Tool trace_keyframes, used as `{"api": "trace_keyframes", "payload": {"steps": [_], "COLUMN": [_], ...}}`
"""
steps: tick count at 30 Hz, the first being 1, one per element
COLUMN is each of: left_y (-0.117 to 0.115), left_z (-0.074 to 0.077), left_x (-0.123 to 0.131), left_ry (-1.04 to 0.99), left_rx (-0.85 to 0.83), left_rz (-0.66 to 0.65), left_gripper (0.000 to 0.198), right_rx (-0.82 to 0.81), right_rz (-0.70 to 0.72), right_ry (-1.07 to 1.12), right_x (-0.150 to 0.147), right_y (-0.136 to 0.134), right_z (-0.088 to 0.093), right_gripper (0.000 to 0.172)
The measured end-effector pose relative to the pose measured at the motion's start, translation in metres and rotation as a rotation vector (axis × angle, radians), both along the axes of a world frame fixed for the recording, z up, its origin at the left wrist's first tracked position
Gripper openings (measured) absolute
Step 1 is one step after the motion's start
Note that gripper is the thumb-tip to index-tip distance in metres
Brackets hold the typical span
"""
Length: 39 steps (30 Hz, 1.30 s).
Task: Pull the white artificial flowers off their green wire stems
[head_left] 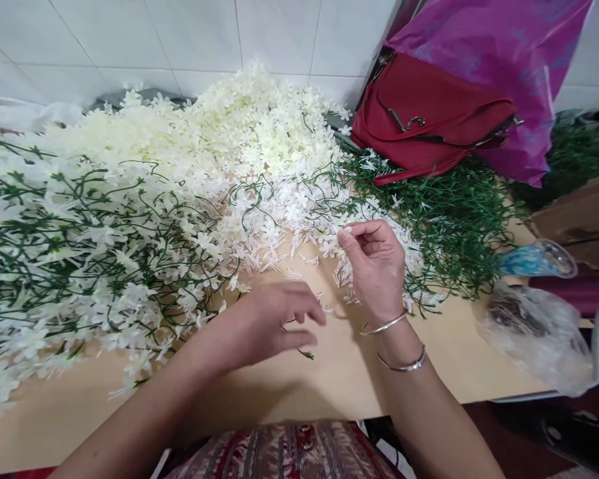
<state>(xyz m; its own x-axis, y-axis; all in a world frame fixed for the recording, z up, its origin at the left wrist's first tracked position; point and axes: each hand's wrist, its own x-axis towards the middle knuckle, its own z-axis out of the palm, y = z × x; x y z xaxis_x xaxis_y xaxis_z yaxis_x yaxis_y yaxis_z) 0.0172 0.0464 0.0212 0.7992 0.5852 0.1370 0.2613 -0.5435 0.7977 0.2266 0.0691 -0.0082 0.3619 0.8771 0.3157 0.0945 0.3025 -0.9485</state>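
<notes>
My right hand (378, 266), with bracelets at the wrist, pinches a small white flower piece (348, 229) between thumb and index finger. My left hand (282, 319) is over the near table, somewhat blurred, with thumb and fingers apart. A bit of green stem (307, 354) shows by its thumb; whether the hand touches it I cannot tell. Ahead of both hands lie loose thin white flower parts (269, 243). To the left spreads a heap of white artificial flowers on green stems (104, 246).
Cream blossoms (259, 126) are piled against the tiled wall. Bare green stems (454, 213) lie at the right, beneath a red handbag (429, 106) and a purple plastic bag (494, 46). A clear plastic bag (534, 332) and blue-patterned cup (534, 259) stand near the table's (344, 379) right edge.
</notes>
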Motion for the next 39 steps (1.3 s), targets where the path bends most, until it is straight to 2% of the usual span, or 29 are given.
{"api": "trace_keyframes", "payload": {"steps": [2, 5, 9, 12, 14, 17, 19, 21, 23, 26, 29, 32, 34, 37, 39], "left_y": [-0.009, -0.019, -0.020, -0.016, -0.013, -0.013, -0.016, -0.019, -0.020, -0.012, 0.000, 0.005, 0.003, -0.006, -0.012], "left_z": [-0.001, -0.013, -0.022, -0.019, -0.015, -0.015, -0.018, -0.022, -0.024, -0.025, -0.030, -0.036, -0.039, -0.041, -0.042], "left_x": [-0.004, 0.000, 0.007, 0.004, -0.001, -0.007, -0.005, 0.003, 0.013, 0.023, 0.023, 0.015, 0.010, 0.006, 0.006], "left_ry": [0.154, 0.255, 0.251, 0.133, -0.024, -0.271, -0.317, -0.260, -0.191, -0.147, -0.197, -0.356, -0.436, -0.464, -0.460], "left_rx": [0.079, 0.190, 0.214, 0.084, -0.107, -0.451, -0.592, -0.574, -0.450, -0.221, -0.138, -0.265, -0.409, -0.564, -0.554], "left_rz": [-0.091, -0.122, -0.161, -0.160, -0.099, 0.028, 0.020, -0.035, -0.047, 0.060, 0.268, 0.497, 0.579, 0.603, 0.624], "left_gripper": [0.015, 0.004, 0.023, 0.015, 0.006, 0.006, 0.007, 0.007, 0.007, 0.010, 0.011, 0.013, 0.018, 0.022, 0.022], "right_rx": [-0.024, -0.036, -0.032, -0.042, -0.050, -0.065, -0.086, -0.103, -0.104, -0.104, -0.119, -0.136, -0.180, -0.309, -0.387], "right_rz": [0.017, 0.048, 0.081, 0.104, 0.118, 0.142, 0.164, 0.186, 0.207, 0.198, 0.157, 0.152, 0.209, 0.425, 0.563], "right_ry": [0.011, 0.023, 0.065, 0.132, 0.152, 0.122, 0.104, 0.113, 0.137, 0.155, 0.153, 0.193, 0.224, 0.227, 0.205], "right_x": [0.002, 0.001, 0.000, 0.000, -0.001, -0.001, -0.002, -0.002, -0.002, 0.000, 0.002, 0.001, -0.001, -0.005, -0.007], "right_y": [0.001, 0.002, 0.003, 0.003, 0.003, 0.002, 0.002, 0.001, 0.001, 0.002, 0.003, 0.003, 0.001, -0.004, -0.006], "right_z": [-0.001, -0.003, -0.005, -0.006, -0.006, -0.006, -0.006, -0.005, -0.004, -0.003, -0.001, 0.003, 0.005, 0.008, 0.008], "right_gripper": [0.022, 0.021, 0.015, 0.012, 0.013, 0.016, 0.018, 0.019, 0.019, 0.020, 0.023, 0.026, 0.027, 0.027, 0.026]}}
